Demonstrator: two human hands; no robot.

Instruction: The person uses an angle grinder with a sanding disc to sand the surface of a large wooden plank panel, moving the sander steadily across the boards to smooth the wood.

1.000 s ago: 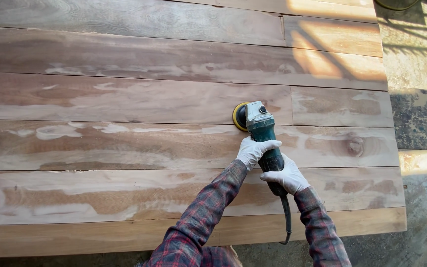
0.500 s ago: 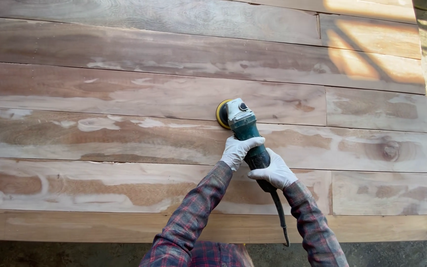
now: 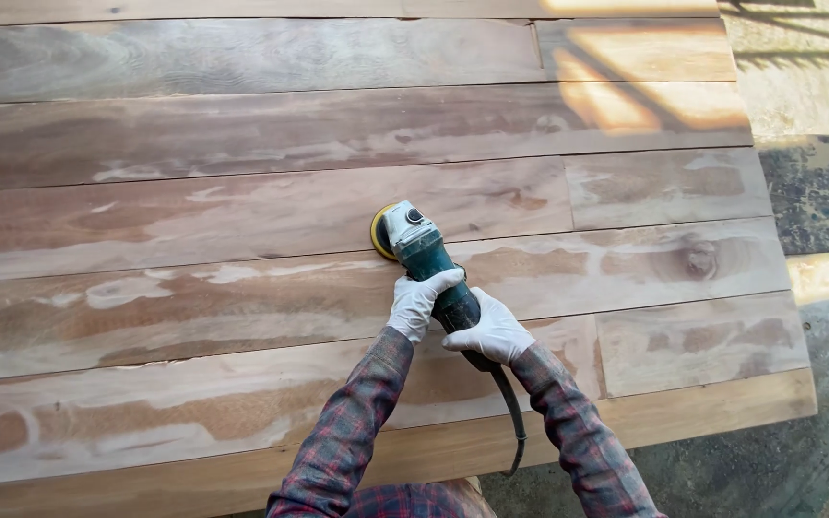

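Both hands were wrapped around one tool, a green angle grinder (image 3: 431, 270) lying on the plank desk (image 3: 242, 192). Its long axis ran on a diagonal, from the yellow sanding disc (image 3: 377, 231) at the upper left back toward the person at the lower right. The left hand (image 3: 417, 300), in a white glove, closed its grip around the body just behind the grey gear head, so it sat nearer the disc. The right hand (image 3: 493, 331), also gloved, clasped the rear of the handle, lower and further right, where the black cord (image 3: 513, 412) left the tool and trailed down over the near edge of the desk. The disc lay ahead of both grips, up and to the left, pressed flat or nearly flat against the wood close to a seam between two planks; its exact tilt could not be told. Pale sanded streaks lay across the reddish boards on either side of the tool. Plaid sleeves (image 3: 357, 432) reached in from the bottom edge. Concrete ground (image 3: 817, 192) lay beyond the right end of the desk.
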